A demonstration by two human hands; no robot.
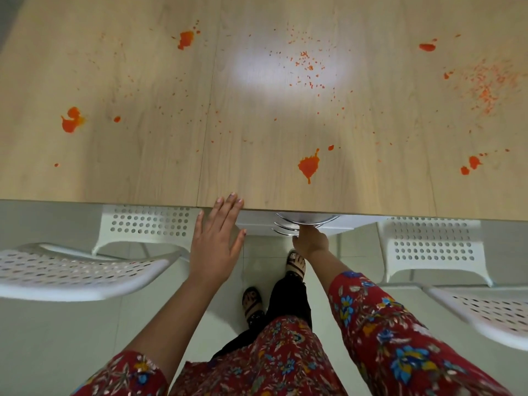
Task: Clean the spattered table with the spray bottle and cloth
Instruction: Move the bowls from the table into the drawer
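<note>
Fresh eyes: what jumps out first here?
The wooden table is dotted all over with orange-red splatters, one large blot sitting near its front edge at centre. The left hand lies open with fingertips on that edge, while the right hand reaches under it toward shiny metal rims.

The fingers of the right hand (310, 242) are hidden under the bench (257, 124) edge, at a shiny metal thing (305, 220) that is mostly covered there. Beyond the hands, the bench runs off the top and both sides.
</note>
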